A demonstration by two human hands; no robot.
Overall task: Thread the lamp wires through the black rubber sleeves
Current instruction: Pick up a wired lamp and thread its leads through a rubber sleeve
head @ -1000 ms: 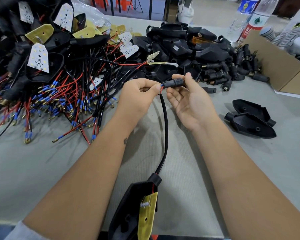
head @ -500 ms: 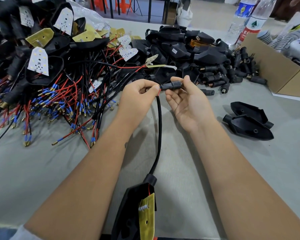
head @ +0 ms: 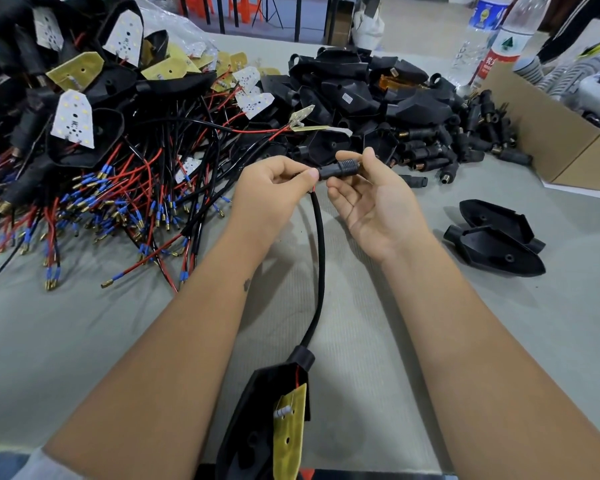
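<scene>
The black rubber sleeve [head: 340,169] is in the middle of the frame, a bit above center, held up over the table [head: 430,341]. It is a short tube with little ridges, and it looks light and a bit squishy. The right hand [head: 371,206] pinches it between thumb and fingers. The left hand [head: 274,188] has its fingers closed on the red wire tips right at the sleeve's mouth. Thin wires bend easily, so holding them close to the tips looks best. A smooth black cable [head: 321,258] curves down to the lamp shell [head: 267,420] at the bottom, which carries a flat yellow board [head: 290,434]. At the upper left lies a tangled pile of wires [head: 125,188].
</scene>
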